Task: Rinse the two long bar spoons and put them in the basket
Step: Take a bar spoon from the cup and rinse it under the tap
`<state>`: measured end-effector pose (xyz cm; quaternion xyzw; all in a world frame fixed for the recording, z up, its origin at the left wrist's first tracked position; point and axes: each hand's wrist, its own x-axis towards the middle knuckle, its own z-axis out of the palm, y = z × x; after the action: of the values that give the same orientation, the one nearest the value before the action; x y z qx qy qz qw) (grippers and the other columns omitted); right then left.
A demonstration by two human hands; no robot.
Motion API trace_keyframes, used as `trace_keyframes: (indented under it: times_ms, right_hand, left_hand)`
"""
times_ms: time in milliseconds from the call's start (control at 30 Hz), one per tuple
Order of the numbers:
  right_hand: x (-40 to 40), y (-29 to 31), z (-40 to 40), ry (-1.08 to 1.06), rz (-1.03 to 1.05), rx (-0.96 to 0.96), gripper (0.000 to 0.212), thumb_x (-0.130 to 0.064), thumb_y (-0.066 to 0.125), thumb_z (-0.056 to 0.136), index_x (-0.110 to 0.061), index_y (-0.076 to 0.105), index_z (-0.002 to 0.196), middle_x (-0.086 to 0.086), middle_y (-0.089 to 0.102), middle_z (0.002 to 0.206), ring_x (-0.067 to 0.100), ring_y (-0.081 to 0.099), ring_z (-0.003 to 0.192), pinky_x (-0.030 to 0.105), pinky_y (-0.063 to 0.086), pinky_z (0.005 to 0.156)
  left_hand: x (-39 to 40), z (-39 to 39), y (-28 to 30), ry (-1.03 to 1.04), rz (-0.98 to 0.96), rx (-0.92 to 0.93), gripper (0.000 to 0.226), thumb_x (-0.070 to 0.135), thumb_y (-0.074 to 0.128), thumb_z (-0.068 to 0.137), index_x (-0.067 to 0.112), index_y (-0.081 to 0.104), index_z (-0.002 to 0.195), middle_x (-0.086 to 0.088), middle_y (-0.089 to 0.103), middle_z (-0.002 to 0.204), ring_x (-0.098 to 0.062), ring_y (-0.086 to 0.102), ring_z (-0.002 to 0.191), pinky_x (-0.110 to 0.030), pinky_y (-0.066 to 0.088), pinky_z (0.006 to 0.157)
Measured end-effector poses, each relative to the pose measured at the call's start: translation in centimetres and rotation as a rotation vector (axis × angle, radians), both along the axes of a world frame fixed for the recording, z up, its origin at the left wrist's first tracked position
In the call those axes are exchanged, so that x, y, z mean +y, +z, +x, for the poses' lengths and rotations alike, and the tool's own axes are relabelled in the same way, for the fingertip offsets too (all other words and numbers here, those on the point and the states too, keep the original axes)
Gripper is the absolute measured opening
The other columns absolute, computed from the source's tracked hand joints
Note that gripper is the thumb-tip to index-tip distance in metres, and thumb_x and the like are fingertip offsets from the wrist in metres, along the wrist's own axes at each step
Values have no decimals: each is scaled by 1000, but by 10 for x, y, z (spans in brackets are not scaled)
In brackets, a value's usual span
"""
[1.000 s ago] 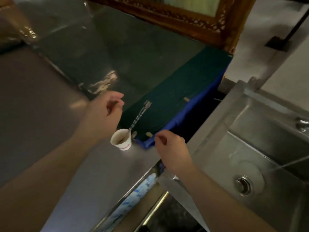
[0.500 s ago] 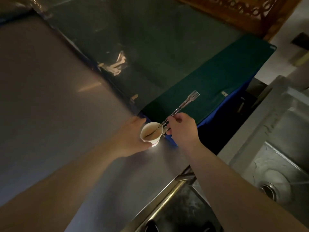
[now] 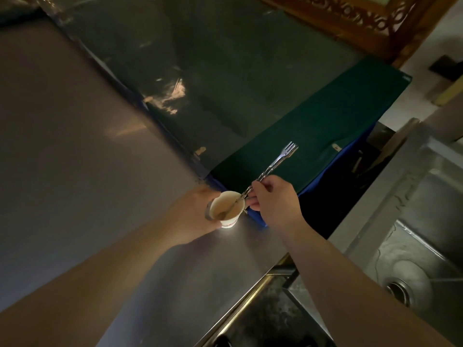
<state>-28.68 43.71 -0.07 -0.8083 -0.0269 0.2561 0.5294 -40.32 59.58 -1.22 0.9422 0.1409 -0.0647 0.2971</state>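
Note:
A long twisted-stem bar spoon (image 3: 271,167) with a small fork at its upper end stands slanted in a small white paper cup (image 3: 226,209). Its bowl end lies inside the cup in brownish liquid. My right hand (image 3: 274,201) pinches the stem just above the cup's rim. My left hand (image 3: 194,216) wraps around the cup from the left and holds it on the steel counter (image 3: 87,159). I see only one bar spoon; no basket is in view.
A dark green cloth (image 3: 313,126) over a blue edge lies behind the cup. A steel sink (image 3: 426,246) with a round drain (image 3: 398,291) sits to the right. A carved wooden frame (image 3: 350,18) stands at the back.
My left hand has come down and closed around the cup. My right hand reached in and took hold of the spoon's stem. The view has shifted left, away from the sink.

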Motion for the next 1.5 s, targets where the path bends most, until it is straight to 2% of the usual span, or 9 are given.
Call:
trace_keyframes:
  times_ms: [167,300,567,800,1033,1133,1267,1367,1500]
  right_hand:
    - [-4,3,1,-3,39,-23,16,-17,59,97,-11,65,84,8,72,77,9,68,54,16,56,49]
    - [-6,1,2,34,-27,-77,16,-21,59,98,-16,65,84,2,72,77,14,72,65,18,59,54]
    - [-6,-3,0,36,27,-18,23,-17,57,98,-17,66,77,5,74,75,16,74,64,22,61,57]
    - [-8,1,1,-114,145,133,20,-14,58,98,-14,66,79,-3,74,62,12,75,58,15,55,48]
    - [-18,4,-2,-247,198,146,16,-14,59,97,-11,68,84,1,75,67,14,76,64,17,57,52]
    - [-23,7,-1,-282,212,144,15,-14,60,97,-10,68,86,2,76,70,14,76,66,20,59,56]
    - [-34,12,0,-314,226,147,15,-15,60,97,-9,69,86,3,77,73,16,77,70,26,63,65]
    - [-45,18,0,-336,260,168,16,-14,59,97,-7,70,87,5,77,76,18,77,73,30,63,69]
    - [-69,32,2,-396,361,253,18,-16,58,98,-4,69,90,8,78,78,21,78,76,27,61,66]
  left_hand:
    - [-2,-2,-3,23,-21,-19,56,38,78,73,33,57,124,10,58,113,-11,60,93,-24,50,78]
    - [-1,-2,-4,21,-6,-17,57,37,79,75,32,56,127,11,57,116,-11,59,94,-15,42,74]
    - [-2,-1,-1,33,-20,-10,57,34,78,77,33,55,129,10,58,118,-13,60,96,-18,45,77]
    - [-2,-1,-1,29,-9,-6,57,35,78,76,31,56,128,9,59,119,-12,59,96,-15,42,75]
    - [-2,-3,-2,34,-45,-15,55,35,79,75,34,56,125,15,57,112,-8,59,93,-8,37,70]
    - [-2,-7,-5,65,-44,-12,56,38,78,72,37,52,121,18,51,109,-5,57,93,-14,41,72]
    - [-4,-13,-5,198,-77,13,75,43,76,71,32,40,135,16,41,118,-8,48,108,-29,44,86]
    - [-12,-16,5,348,-175,-75,56,23,73,80,24,50,130,4,51,122,-11,52,108,-32,48,91]
    - [-33,-15,32,548,-422,-279,31,-7,59,86,15,61,108,-3,63,96,3,59,75,-7,43,64]
